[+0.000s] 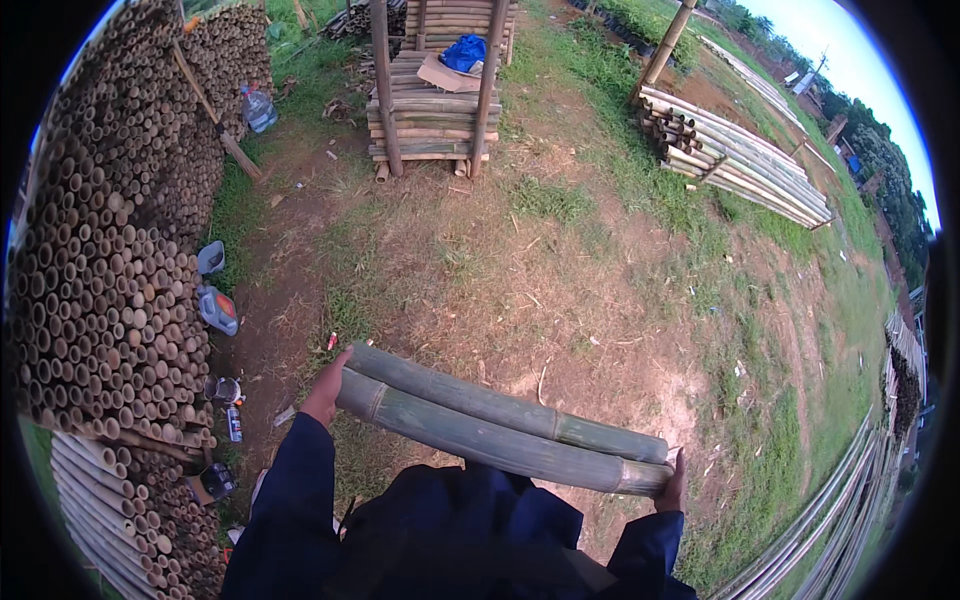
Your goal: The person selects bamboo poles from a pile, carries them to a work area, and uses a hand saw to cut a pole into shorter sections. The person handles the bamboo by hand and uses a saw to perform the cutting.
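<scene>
Two thick green bamboo lengths lie side by side across my front: a nearer bamboo length (490, 444) and a farther bamboo length (470, 388). Pale rings mark their joints. They are held off the ground, tilted slightly down toward the right. My left hand (324, 390) grips their left ends, its fingers partly hidden by the bamboo. At the other end my right hand (673, 486) is closed around the right ends, with most of its fingers out of sight. Both dark blue sleeves reach up from the lower edge.
A tall stack of cut bamboo (110, 280) fills the left side, with plastic jugs (217, 310) and bottles along its foot. Ahead, a bamboo rack (432, 120) stands between wooden posts, bearing a blue bag (463, 54). Long poles (740, 155) lie at the far right.
</scene>
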Available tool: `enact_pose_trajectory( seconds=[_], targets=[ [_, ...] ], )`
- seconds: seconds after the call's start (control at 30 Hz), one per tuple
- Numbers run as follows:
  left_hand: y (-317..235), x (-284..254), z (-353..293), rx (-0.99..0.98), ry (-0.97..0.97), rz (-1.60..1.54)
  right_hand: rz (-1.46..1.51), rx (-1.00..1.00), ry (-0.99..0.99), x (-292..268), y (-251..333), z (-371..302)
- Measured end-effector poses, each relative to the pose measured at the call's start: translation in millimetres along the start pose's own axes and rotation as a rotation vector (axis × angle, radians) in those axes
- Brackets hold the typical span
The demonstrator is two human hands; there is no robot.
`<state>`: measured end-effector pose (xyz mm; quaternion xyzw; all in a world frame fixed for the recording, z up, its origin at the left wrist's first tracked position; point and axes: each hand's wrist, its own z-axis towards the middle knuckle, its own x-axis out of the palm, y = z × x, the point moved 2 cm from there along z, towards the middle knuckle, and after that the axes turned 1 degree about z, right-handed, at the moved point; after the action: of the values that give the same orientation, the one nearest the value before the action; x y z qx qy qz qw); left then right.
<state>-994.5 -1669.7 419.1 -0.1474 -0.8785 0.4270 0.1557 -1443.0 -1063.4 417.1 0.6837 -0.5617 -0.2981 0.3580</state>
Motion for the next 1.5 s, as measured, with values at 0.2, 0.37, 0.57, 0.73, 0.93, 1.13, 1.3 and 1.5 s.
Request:
enact_pose_trajectory(
  seconds=[0.2, 0.37, 0.57, 0.73, 0.93, 1.13, 1.3, 1.5],
  targets=[
    [-100.3, 95.4, 80.2, -0.027, 0.006, 0.004, -0.045, 0.036, 0.048, 77.1, 142.6, 69.5],
    [-147.4, 158.1, 191.3, -0.07, 0.058, -0.05, -0.034, 0.008, 0.002, 132.1, 228.5, 142.2],
    [-209.5, 252.0, 344.2, -0.059, 0.159, -0.05, -0.027, 0.013, 0.065, 181.9, 302.6, 268.3],
    [-296.9, 353.0, 468.5, -0.079, 0.198, 0.026, 0.008, 0.046, -0.004, 231.0, 376.4, 361.3],
    [-425.0, 464.4, 564.9, -0.086, 0.265, 0.069, 0.102, -0.009, -0.018, 297.8, 474.1, 419.6],
    [-498.0, 598.8, 683.1, -0.085, 0.331, 0.16, 0.168, 0.02, -0.15, 336.4, 546.0, 539.9],
    [-532.9, 695.0, 831.3, 0.017, 0.226, 0.286, 0.256, 0.115, -0.067, 401.7, 623.5, 697.5],
    [-634.6, 755.9, 956.6, -0.184, 0.202, 0.25, 0.057, 0.253, -0.004, 483.4, 722.0, 871.8]
  ],
)
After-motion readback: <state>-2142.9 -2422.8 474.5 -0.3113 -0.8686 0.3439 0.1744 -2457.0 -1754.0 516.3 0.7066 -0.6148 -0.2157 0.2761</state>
